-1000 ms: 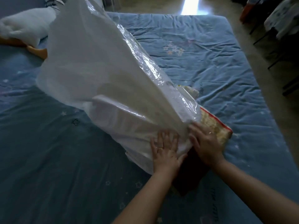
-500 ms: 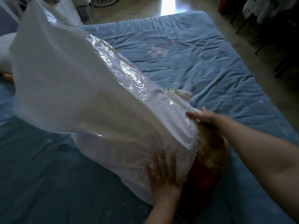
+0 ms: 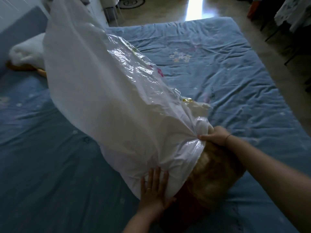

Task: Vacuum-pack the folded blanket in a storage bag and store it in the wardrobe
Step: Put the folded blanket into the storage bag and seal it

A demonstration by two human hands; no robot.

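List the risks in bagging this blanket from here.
1. The right hand grips bunched plastic at the mouth of the storage bag; a hard pull might tear it.
2. Part of the blanket sticks out, so the mouth may snag on it.
3. The left hand only presses flat, so the bag could slip on the bed sheet.

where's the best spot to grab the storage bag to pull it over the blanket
Grip the storage bag at its open rim, coming from the near, mouth end, as the right hand does: the film bunches there against the blanket, while the rest billows up slack.
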